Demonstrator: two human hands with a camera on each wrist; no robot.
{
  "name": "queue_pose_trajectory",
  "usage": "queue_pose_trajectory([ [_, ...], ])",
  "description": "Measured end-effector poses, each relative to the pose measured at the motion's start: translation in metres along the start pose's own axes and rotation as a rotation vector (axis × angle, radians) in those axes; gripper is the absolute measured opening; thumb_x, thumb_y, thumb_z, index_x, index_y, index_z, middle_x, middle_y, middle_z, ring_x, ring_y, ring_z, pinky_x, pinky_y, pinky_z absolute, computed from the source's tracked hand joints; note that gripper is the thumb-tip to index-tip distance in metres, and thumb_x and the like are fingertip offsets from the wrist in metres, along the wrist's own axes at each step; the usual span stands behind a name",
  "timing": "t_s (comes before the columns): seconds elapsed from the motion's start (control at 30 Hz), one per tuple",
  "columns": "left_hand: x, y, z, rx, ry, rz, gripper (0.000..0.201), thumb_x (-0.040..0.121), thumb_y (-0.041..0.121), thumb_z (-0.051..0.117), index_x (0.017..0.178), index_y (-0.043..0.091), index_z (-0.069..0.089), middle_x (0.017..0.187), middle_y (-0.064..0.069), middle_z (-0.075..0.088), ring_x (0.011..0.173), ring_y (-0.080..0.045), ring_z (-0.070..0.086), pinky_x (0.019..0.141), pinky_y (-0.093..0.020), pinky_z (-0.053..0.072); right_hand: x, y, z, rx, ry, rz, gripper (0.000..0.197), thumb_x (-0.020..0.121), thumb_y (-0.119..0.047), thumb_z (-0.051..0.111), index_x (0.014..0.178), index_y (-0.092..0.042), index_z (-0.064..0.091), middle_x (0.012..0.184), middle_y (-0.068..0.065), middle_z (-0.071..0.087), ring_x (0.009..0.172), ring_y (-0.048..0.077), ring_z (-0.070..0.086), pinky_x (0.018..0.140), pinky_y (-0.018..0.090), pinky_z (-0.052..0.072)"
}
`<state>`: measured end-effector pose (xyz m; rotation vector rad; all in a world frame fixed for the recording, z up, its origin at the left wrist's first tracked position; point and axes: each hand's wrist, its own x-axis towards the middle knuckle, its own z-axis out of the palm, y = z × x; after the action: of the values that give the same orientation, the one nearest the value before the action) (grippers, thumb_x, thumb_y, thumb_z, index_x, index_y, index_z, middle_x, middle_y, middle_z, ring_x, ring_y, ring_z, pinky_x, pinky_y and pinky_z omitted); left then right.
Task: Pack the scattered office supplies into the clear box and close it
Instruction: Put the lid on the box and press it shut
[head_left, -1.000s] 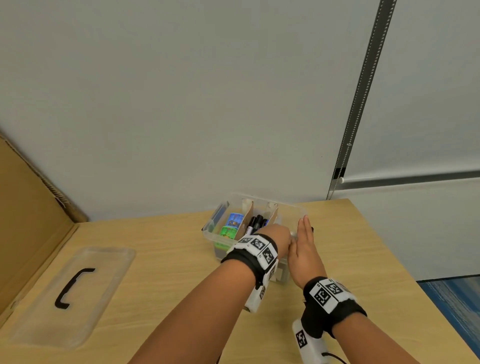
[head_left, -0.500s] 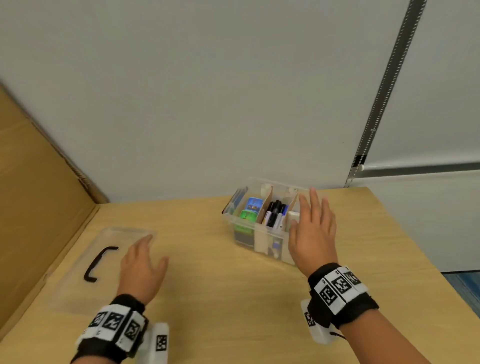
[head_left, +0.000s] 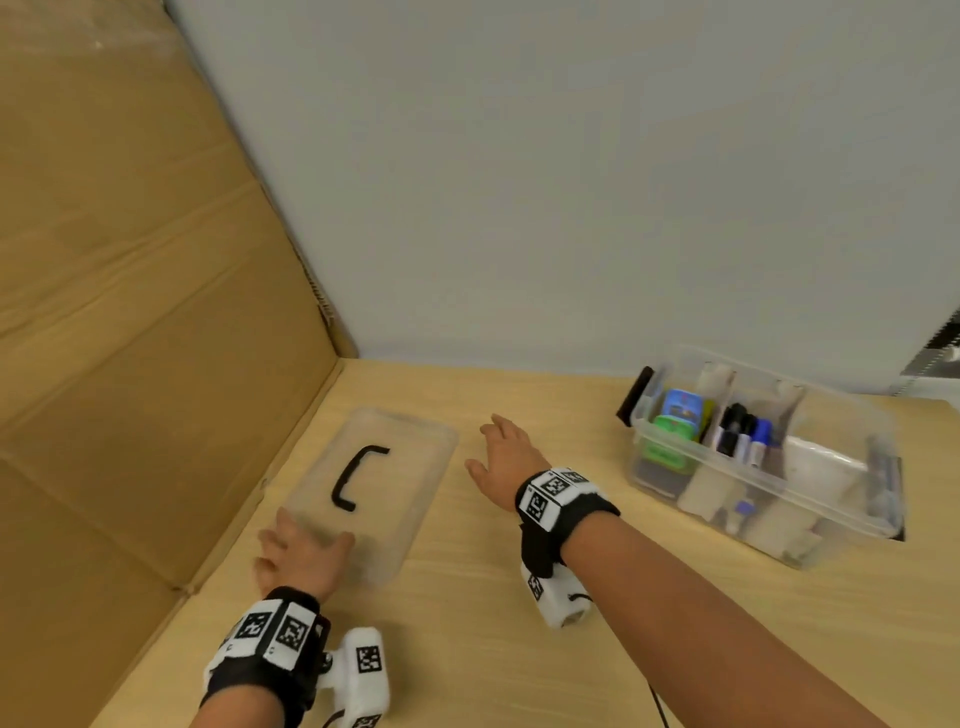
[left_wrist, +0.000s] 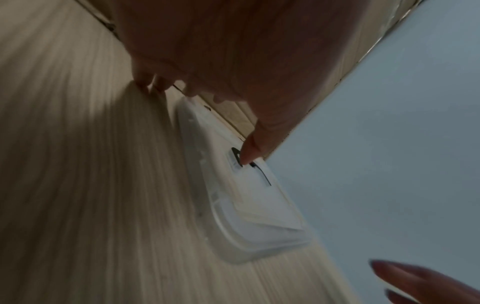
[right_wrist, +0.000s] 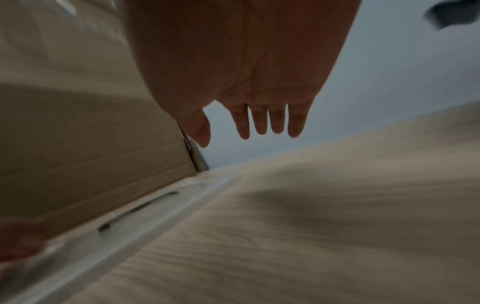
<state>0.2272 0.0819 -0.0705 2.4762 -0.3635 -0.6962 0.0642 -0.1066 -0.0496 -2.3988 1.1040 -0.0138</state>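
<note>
The clear lid (head_left: 415, 467) with its black handle (head_left: 358, 475) lies flat on the wooden table by the cardboard wall. My left hand (head_left: 298, 556) is spread over the lid's near end, thumb (left_wrist: 250, 150) stretched above the lid (left_wrist: 259, 216) towards the handle, fingertips down at its edge. My right hand (head_left: 501, 452) hovers open just right of the lid, fingers straight (right_wrist: 259, 123), holding nothing. The clear box (head_left: 831, 519) stands uncovered at the far right, with markers (head_left: 737, 431) and a green and blue item (head_left: 675, 415) in its compartments.
A tall cardboard sheet (head_left: 130, 312) stands along the table's left side, touching the lid's far edge. A grey wall (head_left: 571, 182) closes the back. Bare tabletop (head_left: 519, 597) lies between lid and box.
Both hands left the box and moved left. The left hand reached the lid's near end and the right hand crossed over to the lid's right side. My head turned left.
</note>
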Motion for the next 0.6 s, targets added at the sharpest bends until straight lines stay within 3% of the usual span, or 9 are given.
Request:
queue_pose_trajectory([
  [0.2,0.008,0.001,0.01,-0.038,-0.057,0.026,0.104,0.085,0.04,0.062,0.149,0.019,-0.018,0.157,-0.012,-0.022,0.145,-0.037,-0.012,0.119,-0.049,0.0,0.061,-0.028,0.022,-0.007,-0.083,0.067,0.075,0.095,-0.04,0.046,0.151,-0.008,0.006,0.16,0.009,-0.002,0.147,0.028,0.007,0.119,0.041,0.018],
  [0.27,0.012,0.002,0.01,-0.127,-0.066,0.024,0.104,0.086,0.037,0.063,0.148,0.019,-0.018,0.155,-0.01,-0.027,0.145,-0.033,-0.015,0.12,-0.047,0.0,0.072,-0.034,0.033,0.002,-0.118,0.084,0.079,0.095,-0.041,0.048,0.151,-0.007,0.004,0.16,0.011,0.005,0.146,0.029,0.012,0.118,0.042,0.02],
  [0.33,0.015,0.006,0.009,-0.24,-0.08,0.017,0.103,0.087,0.034,0.063,0.148,0.02,-0.018,0.155,-0.008,-0.028,0.145,-0.03,-0.015,0.12,-0.047,0.002,0.076,-0.038,0.041,-0.028,-0.083,0.087,0.078,0.092,-0.041,0.053,0.149,-0.007,0.012,0.153,0.015,0.02,0.139,0.033,0.025,0.112,0.044,0.031],
  [0.4,0.019,0.008,0.006,-0.331,-0.08,0.005,0.1,0.089,0.033,0.062,0.149,0.021,-0.017,0.156,-0.006,-0.025,0.146,-0.029,-0.013,0.119,-0.048,0.004,0.075,-0.039,0.043,-0.042,-0.036,0.095,0.073,0.089,-0.041,0.056,0.144,-0.009,0.021,0.143,0.015,0.028,0.131,0.033,0.032,0.103,0.044,0.038],
  [0.5,0.025,0.01,-0.001,-0.449,-0.056,0.007,0.094,0.089,0.03,0.06,0.15,0.024,-0.012,0.16,-0.004,-0.008,0.147,-0.03,0.0,0.118,-0.052,0.011,0.071,-0.031,0.033,0.031,0.025,0.189,0.066,0.087,-0.047,0.057,0.137,-0.009,0.034,0.138,0.014,0.029,0.126,0.033,0.036,0.1,0.044,0.041],
  [0.6,0.024,0.019,-0.01,-0.585,-0.053,0.018,0.086,0.091,0.025,0.057,0.15,0.026,-0.006,0.159,-0.007,0.012,0.144,-0.029,0.02,0.116,-0.051,0.021,0.06,-0.016,0.015,0.156,0.084,0.319,0.065,0.087,-0.055,0.052,0.129,-0.007,0.042,0.131,0.013,0.04,0.11,0.034,0.053,0.084,0.04,0.049],
])
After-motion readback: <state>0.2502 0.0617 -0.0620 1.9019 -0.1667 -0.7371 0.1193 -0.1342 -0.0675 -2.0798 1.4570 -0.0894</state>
